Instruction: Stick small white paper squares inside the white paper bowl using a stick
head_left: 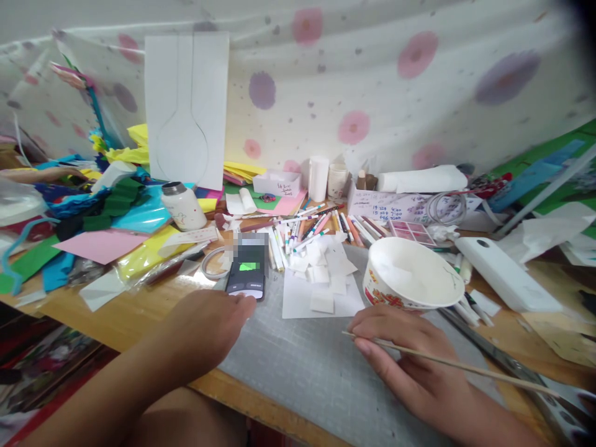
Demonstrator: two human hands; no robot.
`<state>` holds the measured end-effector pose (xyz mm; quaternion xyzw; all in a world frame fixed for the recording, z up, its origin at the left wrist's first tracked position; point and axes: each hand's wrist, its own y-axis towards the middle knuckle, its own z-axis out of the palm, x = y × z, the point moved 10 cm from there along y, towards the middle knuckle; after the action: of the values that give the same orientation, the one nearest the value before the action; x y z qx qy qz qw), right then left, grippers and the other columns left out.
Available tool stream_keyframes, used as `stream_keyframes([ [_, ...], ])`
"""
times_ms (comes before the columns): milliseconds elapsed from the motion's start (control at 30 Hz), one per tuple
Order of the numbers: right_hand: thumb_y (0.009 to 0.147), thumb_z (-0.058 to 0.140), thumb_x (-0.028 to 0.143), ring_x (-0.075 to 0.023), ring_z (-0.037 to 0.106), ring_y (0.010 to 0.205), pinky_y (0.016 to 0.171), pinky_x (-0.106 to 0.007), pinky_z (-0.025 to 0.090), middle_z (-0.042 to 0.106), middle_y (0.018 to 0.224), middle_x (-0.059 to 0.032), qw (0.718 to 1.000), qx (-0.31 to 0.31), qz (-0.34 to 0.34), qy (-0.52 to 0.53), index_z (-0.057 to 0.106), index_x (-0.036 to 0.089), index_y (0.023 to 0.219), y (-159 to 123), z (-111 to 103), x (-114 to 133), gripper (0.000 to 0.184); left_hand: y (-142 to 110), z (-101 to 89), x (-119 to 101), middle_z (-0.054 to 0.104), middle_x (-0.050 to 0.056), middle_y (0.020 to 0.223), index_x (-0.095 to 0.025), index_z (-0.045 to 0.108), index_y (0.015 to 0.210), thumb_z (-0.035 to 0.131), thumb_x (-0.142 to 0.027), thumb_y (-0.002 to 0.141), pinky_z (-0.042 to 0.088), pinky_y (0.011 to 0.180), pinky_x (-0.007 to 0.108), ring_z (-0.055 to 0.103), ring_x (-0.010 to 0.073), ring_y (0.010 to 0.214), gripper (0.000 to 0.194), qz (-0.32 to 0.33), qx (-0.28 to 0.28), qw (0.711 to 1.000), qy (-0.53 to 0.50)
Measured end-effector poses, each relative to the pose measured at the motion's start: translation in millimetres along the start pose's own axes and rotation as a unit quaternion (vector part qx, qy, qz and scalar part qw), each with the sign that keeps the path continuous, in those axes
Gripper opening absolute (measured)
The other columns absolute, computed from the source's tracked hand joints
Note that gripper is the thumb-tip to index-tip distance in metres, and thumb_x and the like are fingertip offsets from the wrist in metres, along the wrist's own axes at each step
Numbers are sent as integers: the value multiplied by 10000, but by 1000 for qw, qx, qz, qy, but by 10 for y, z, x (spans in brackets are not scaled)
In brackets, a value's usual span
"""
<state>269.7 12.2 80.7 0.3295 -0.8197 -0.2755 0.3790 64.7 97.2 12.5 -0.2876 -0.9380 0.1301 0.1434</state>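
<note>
My left hand reaches to the lower end of a black phone lying on the table, its fingertips touching the bottom of the lit screen. Those fingers are partly hidden behind the back of the hand, but they do not wrap round the phone. My right hand is closed on a thin wooden stick, pinched near one end. Just beyond that hand stands a white paper bowl with a printed side. Between the hands, small white paper pieces lie on a white sheet.
A grey mat covers the table's front. Many marker pens lie behind the paper pieces. Large scissors and a white device are at right. A white bottle, coloured paper and a board with a drawn outline stand left.
</note>
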Motion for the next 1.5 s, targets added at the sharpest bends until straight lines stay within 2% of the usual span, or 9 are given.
stream_keyframes([
  [200, 936, 564, 73, -187, 788, 732, 609, -240, 627, 775, 779, -18, 1000, -6, -1, -4, 614, 237, 957, 1, -17, 12, 172, -2, -22, -15, 781, 132, 818, -196, 663, 927, 324, -217, 977, 452, 606, 383, 750, 342, 774, 343, -7, 12, 1000, 6],
  [467, 934, 564, 59, -175, 780, 732, 631, -236, 619, 771, 803, -29, 1000, -10, -2, 2, 602, 225, 957, -22, -5, -19, 172, 9, 81, 26, 792, 128, 862, -195, 658, 948, 337, -236, 987, 483, 642, 396, 754, 343, 808, 327, 0, 7, 1000, 11],
  [767, 918, 571, 53, -173, 780, 754, 639, -225, 620, 781, 824, -34, 1000, 2, -3, -4, 602, 223, 964, -26, 3, 4, 179, -11, -1, -16, 786, 135, 876, -188, 659, 977, 336, -195, 972, 472, 648, 394, 756, 354, 839, 322, -11, 42, 999, 11],
  [967, 921, 568, 47, -164, 776, 751, 647, -220, 617, 777, 819, -27, 1000, 1, -7, 1, 606, 220, 959, -30, 16, 21, 182, -14, 13, -7, 762, 127, 824, -190, 655, 956, 332, -205, 982, 436, 617, 367, 724, 317, 764, 325, -9, 27, 999, 20],
  [1500, 927, 576, 61, -174, 778, 745, 645, -236, 619, 770, 808, -30, 1000, -4, -3, 2, 613, 222, 969, -29, 5, 4, 170, 4, 26, -4, 764, 128, 810, -200, 676, 930, 347, -218, 982, 440, 614, 376, 718, 325, 756, 334, -1, 1, 1000, 12],
])
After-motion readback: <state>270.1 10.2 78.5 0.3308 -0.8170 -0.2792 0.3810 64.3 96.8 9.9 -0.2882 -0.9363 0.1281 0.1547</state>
